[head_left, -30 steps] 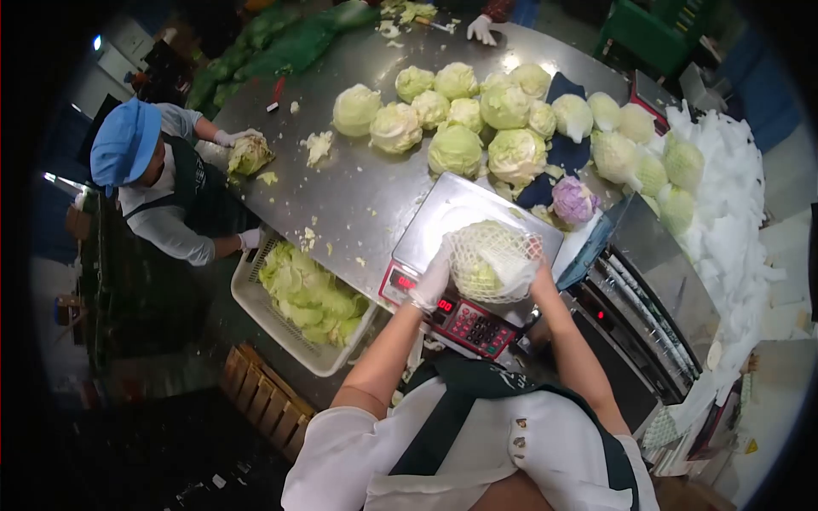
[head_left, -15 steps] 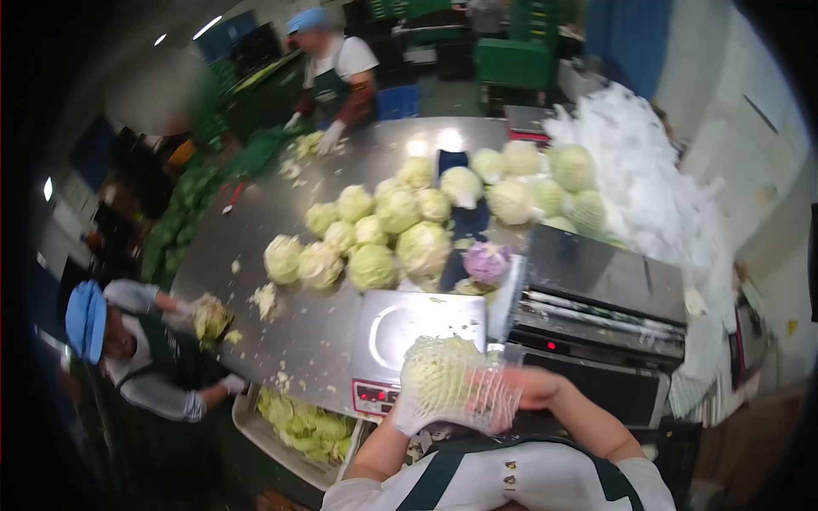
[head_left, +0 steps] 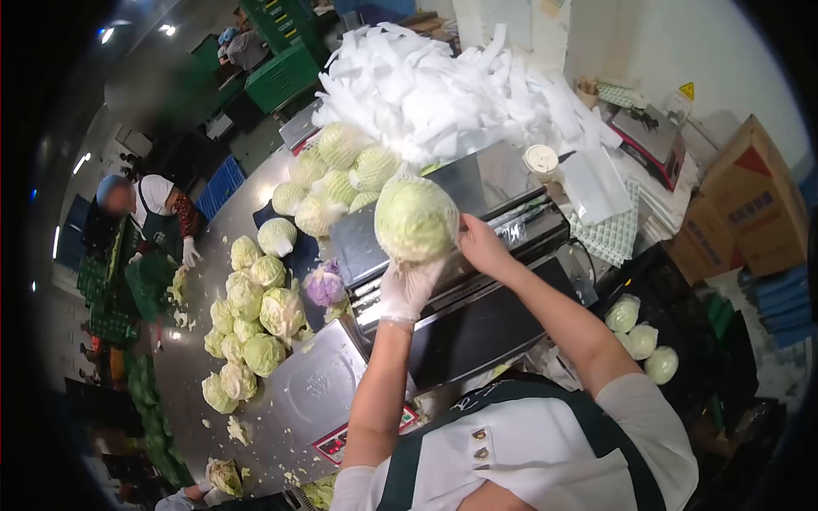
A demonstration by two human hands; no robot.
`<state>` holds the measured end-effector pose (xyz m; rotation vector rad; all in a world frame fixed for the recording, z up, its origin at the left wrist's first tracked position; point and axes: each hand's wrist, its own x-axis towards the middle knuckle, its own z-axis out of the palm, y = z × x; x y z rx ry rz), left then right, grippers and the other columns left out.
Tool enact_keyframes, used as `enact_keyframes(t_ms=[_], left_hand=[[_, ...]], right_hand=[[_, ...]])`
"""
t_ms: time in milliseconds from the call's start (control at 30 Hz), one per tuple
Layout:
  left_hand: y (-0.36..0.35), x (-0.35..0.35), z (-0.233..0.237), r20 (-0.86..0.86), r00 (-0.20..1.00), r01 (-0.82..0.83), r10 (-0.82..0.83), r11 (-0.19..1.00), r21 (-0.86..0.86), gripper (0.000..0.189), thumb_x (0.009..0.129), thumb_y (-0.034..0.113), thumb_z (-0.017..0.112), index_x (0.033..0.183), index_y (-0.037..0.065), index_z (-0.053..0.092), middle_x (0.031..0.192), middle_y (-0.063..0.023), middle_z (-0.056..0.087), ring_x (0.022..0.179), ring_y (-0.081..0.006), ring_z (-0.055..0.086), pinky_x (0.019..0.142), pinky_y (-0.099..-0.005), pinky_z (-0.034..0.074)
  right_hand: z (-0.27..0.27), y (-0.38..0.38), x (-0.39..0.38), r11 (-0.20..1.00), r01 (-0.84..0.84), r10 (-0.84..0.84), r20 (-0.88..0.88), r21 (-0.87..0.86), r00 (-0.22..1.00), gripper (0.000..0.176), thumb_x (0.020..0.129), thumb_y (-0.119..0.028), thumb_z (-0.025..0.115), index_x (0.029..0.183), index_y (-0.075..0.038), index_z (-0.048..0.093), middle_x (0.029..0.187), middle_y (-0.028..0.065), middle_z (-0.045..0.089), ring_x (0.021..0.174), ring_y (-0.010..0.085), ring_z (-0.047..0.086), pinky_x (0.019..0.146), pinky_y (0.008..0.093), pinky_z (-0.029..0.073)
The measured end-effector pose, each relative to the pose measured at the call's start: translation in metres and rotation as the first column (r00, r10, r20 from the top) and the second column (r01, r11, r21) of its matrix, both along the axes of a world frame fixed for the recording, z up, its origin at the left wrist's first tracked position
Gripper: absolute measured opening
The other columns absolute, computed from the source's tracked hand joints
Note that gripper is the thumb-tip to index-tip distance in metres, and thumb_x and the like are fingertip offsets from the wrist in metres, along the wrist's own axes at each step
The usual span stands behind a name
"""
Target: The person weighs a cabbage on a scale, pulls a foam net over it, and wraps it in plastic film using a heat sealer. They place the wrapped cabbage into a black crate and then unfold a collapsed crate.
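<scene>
A pale green cabbage point(head_left: 416, 217) in a thin white foam net is held up over the wrapping machine point(head_left: 452, 294). My left hand point(head_left: 409, 288), in a white glove, grips it from below. Bare and bent at the fingers, my right hand point(head_left: 482, 244) is at the cabbage's right side, closed on the net's edge; the fingertips are partly hidden. A weighing scale point(head_left: 315, 383) stands left of my left forearm. Just left of the machine lies a purple cabbage point(head_left: 325, 284).
Several bare cabbages point(head_left: 245, 298) lie on the steel table point(head_left: 187, 375), with netted ones point(head_left: 341, 145) farther back. White foam nets point(head_left: 443, 85) are heaped behind the machine. Cardboard boxes point(head_left: 750, 196) and several wrapped cabbages point(head_left: 643, 341) are at right. A co-worker point(head_left: 158, 209) stands across the table.
My view has turned right. The cabbage has moved from above the scale to above the wrapping machine. My right hand, formerly behind the loose net, is now at the cabbage's side.
</scene>
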<state>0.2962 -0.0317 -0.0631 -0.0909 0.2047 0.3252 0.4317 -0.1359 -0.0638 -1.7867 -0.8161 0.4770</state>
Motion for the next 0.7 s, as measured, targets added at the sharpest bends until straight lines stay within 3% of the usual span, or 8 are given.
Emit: enact_keyframes(t_ms=[33, 267, 333, 400, 467, 533, 600, 700], left_hand=[[0.004, 0.015, -0.007, -0.033, 0.999, 0.002, -0.001, 1.000, 0.024, 0.040, 0.094, 0.023, 0.029, 0.131, 0.007, 0.031, 0.133, -0.0175, 0.036, 0.119, -0.0369, 0.039, 0.097, -0.0533, 0.034], [0.020, -0.003, 0.034, -0.319, 0.935, 0.268, -0.151, 0.892, 0.363, 0.044, 0.085, 0.036, 0.052, 0.113, 0.003, 0.045, 0.123, -0.0287, 0.042, 0.114, -0.0416, 0.043, 0.093, -0.0511, 0.038], [0.035, -0.031, 0.050, -0.372, 0.890, 0.427, -0.263, 0.766, 0.480, 0.038, 0.086, 0.026, 0.054, 0.114, 0.002, 0.047, 0.120, -0.0245, 0.048, 0.105, -0.0335, 0.052, 0.089, -0.0429, 0.043], [0.050, -0.056, 0.044, -0.660, 0.721, 0.645, 0.211, 0.143, 0.751, 0.032, 0.088, 0.017, 0.050, 0.116, 0.003, 0.048, 0.116, -0.0169, 0.053, 0.094, -0.0264, 0.058, 0.082, -0.0366, 0.047], [0.047, -0.056, 0.057, -0.265, 0.822, 0.553, 0.504, -0.818, 0.160, 0.034, 0.082, 0.011, 0.053, 0.116, 0.009, 0.050, 0.100, -0.0084, 0.058, 0.090, -0.0253, 0.057, 0.079, -0.0352, 0.046], [0.058, -0.048, 0.038, -0.195, 0.924, 0.246, 0.328, -0.902, -0.355, 0.043, 0.076, 0.011, 0.054, 0.118, 0.017, 0.050, 0.103, -0.0084, 0.054, 0.088, -0.0248, 0.055, 0.075, -0.0356, 0.045], [0.075, -0.039, 0.002, -0.261, 0.957, 0.039, 0.126, -0.948, -0.317, 0.043, 0.075, 0.016, 0.053, 0.117, 0.021, 0.050, 0.105, -0.0077, 0.051, 0.086, -0.0236, 0.054, 0.074, -0.0355, 0.045], [0.083, -0.032, -0.005, -0.329, 0.941, 0.014, 0.076, -0.983, -0.185, 0.032, 0.075, 0.018, 0.054, 0.108, 0.017, 0.055, 0.088, -0.0049, 0.054, 0.075, -0.0219, 0.056, 0.062, -0.0344, 0.047]], right_hand=[[-0.012, 0.008, 0.021, 0.996, -0.060, 0.040, 0.252, 0.073, 0.967, 0.028, 0.079, -0.008, 0.045, 0.102, 0.005, 0.053, 0.078, 0.0204, 0.060, 0.068, 0.0280, 0.059, 0.065, 0.0367, 0.045], [0.036, -0.019, 0.079, 0.891, -0.431, 0.427, -0.062, -0.139, 0.902, 0.026, 0.078, -0.023, 0.053, 0.083, 0.001, 0.063, 0.064, 0.0139, 0.061, 0.057, 0.0192, 0.059, 0.055, 0.0325, 0.046], [0.055, -0.042, 0.094, 0.881, -0.414, 0.465, 0.258, -0.228, 0.847, 0.023, 0.078, -0.022, 0.054, 0.086, -0.003, 0.065, 0.072, 0.0126, 0.063, 0.066, 0.0248, 0.062, 0.062, 0.0349, 0.048], [0.043, -0.058, 0.117, 0.844, -0.390, 0.536, 0.566, -0.369, 0.626, 0.022, 0.076, -0.015, 0.053, 0.096, -0.009, 0.061, 0.080, 0.0112, 0.061, 0.072, 0.0264, 0.060, 0.065, 0.0365, 0.047], [0.025, -0.062, 0.139, 0.744, -0.412, 0.644, 0.730, -0.526, 0.230, 0.033, 0.077, -0.010, 0.050, 0.109, -0.016, 0.054, 0.084, 0.0080, 0.054, 0.072, 0.0249, 0.057, 0.062, 0.0361, 0.046], [0.010, -0.054, 0.145, 0.672, -0.440, 0.617, 0.779, -0.596, -0.114, 0.040, 0.078, -0.009, 0.046, 0.117, -0.020, 0.045, 0.086, 0.0052, 0.048, 0.073, 0.0214, 0.054, 0.059, 0.0335, 0.043], [-0.020, -0.041, 0.149, 0.588, -0.534, 0.598, 0.771, -0.608, -0.218, 0.035, 0.080, -0.013, 0.045, 0.114, -0.021, 0.046, 0.089, 0.0033, 0.050, 0.075, 0.0195, 0.053, 0.057, 0.0307, 0.041], [-0.028, -0.033, 0.141, 0.566, -0.618, 0.730, 0.680, -0.545, 0.068, 0.022, 0.079, -0.016, 0.049, 0.100, -0.015, 0.055, 0.080, 0.0054, 0.055, 0.073, 0.0205, 0.057, 0.060, 0.0327, 0.043]])
